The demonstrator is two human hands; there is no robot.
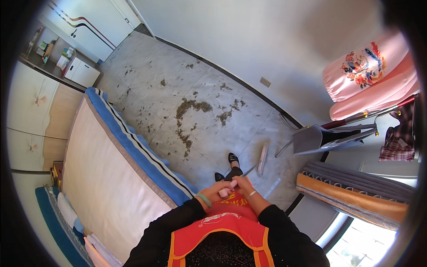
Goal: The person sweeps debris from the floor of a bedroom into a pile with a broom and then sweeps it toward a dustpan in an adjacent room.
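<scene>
Both of my hands are closed around the pink handle (227, 191) of a broom in front of my apron. My left hand (212, 192), with a green bangle at the wrist, grips nearer the handle's end. My right hand (245, 186), with a pale bracelet, holds it just further along. The thin shaft runs out to the right, to a long pink-and-white broom head (263, 158) on the grey tiled floor, right of my black shoes. Ahead of me, clumps of grey-brown dirt (193, 106) are scattered across the floor, some in a curved trail.
On the left stands a bed (110, 150) with a blue striped skirt. Right of the broom are a grey bag (308, 138) and a metal-legged rack with pink fabric (363, 70) on it. Curtains (350, 197) hang by the window. A low cabinet (81, 71) stands near the door (88, 26).
</scene>
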